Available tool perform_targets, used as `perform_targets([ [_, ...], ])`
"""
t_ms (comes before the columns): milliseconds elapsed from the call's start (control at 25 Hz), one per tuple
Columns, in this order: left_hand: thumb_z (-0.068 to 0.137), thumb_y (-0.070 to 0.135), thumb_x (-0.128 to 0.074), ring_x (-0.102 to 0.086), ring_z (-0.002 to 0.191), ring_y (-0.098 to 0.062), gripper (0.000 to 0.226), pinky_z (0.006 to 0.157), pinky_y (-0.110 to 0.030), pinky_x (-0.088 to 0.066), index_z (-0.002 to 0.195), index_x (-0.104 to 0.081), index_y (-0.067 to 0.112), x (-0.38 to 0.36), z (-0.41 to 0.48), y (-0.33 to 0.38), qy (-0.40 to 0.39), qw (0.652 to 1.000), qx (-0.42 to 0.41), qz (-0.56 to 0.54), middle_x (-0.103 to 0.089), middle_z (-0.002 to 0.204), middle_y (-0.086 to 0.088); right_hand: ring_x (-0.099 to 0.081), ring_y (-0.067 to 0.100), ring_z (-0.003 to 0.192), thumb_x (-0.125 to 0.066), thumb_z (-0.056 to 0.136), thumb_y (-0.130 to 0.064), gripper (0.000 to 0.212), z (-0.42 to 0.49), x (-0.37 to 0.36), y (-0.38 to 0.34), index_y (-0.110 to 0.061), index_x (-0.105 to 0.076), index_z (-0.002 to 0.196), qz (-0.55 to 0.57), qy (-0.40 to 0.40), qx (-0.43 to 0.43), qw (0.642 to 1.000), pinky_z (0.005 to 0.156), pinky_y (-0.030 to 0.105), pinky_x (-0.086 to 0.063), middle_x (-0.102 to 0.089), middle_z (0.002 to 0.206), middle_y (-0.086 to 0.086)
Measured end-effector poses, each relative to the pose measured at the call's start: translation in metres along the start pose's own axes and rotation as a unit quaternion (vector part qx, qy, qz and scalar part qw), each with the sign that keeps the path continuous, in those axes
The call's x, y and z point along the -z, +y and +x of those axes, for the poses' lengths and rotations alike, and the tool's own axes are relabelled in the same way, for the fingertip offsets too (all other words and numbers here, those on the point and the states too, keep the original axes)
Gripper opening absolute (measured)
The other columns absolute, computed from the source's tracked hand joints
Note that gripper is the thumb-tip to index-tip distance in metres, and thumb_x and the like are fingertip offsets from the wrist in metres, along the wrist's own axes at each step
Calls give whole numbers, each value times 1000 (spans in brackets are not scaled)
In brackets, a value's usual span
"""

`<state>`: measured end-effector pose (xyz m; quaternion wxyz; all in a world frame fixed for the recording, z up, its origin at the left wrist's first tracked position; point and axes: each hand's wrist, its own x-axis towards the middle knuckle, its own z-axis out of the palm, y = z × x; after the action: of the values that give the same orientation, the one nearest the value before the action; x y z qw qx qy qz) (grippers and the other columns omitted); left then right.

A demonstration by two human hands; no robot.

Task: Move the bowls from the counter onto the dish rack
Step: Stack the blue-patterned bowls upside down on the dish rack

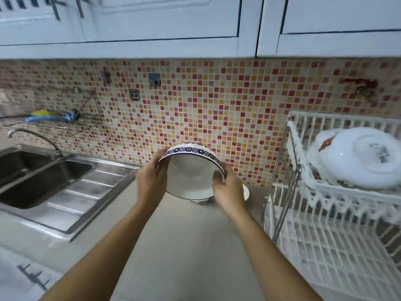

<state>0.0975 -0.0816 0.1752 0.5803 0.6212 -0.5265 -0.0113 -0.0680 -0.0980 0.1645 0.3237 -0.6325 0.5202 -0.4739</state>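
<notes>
Two bare forearms are reaching over the counter (173,246). The left hand (149,181) and right hand (227,190) are gripping a bowl (191,170) by opposite sides of its rim, fingers curled around it, holding it tilted above the counter. Just behind it, another bowl (246,191) is sitting on the counter, mostly hidden. To the right the rack (325,235) is standing, white dishes (358,161) lying on its upper tier. The sink (39,181) is lying to the left

bowl (191,177): white, blue floral rim band | backsplash (217,109): red-orange-cream mosaic | dish rack (325,246): white
</notes>
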Motion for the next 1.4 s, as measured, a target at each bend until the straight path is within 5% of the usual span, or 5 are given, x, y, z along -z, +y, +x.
perform_targets([
  [360,94,27,-43,-53,73,7,38,59,0,-38,124,-60,11,12,12,135,34,975,-180,-126,-63,96,10,-59,14,92,-43,97,-10,38,-17,139,-95,-20,-47,133,-60,52,231,970,77,20,-50,-60,99,-10],
  [480,90,33,-47,-56,62,6,42,52,-5,-40,129,-52,17,-8,9,200,-81,958,-252,-115,-61,81,19,-58,15,91,-44,97,-10,37,-13,210,-95,-18,-48,133,-89,125,266,952,71,18,-45,-60,94,-15],
  [680,74,48,-55,-54,111,2,80,87,-19,-50,142,-13,45,-55,-4,287,-446,835,-249,-205,-45,132,16,-61,25,106,-56,85,2,58,-7,336,-69,-14,-41,139,-205,212,315,902,94,37,-49,-60,122,4],
  [1000,60,63,-71,-60,105,-15,91,95,-35,-52,134,-29,31,-178,-48,377,-413,840,-330,-118,-55,124,5,-63,40,93,-68,72,13,79,14,475,-4,-7,-37,142,-400,229,329,824,82,44,-53,-60,120,23],
  [1400,63,57,-75,-46,105,-15,87,87,-25,-43,129,-30,22,-262,-97,376,-410,854,-318,50,-40,129,0,-11,6,140,-65,66,-64,106,33,542,66,-54,12,138,-378,-171,157,896,114,33,-25,6,145,-29],
])
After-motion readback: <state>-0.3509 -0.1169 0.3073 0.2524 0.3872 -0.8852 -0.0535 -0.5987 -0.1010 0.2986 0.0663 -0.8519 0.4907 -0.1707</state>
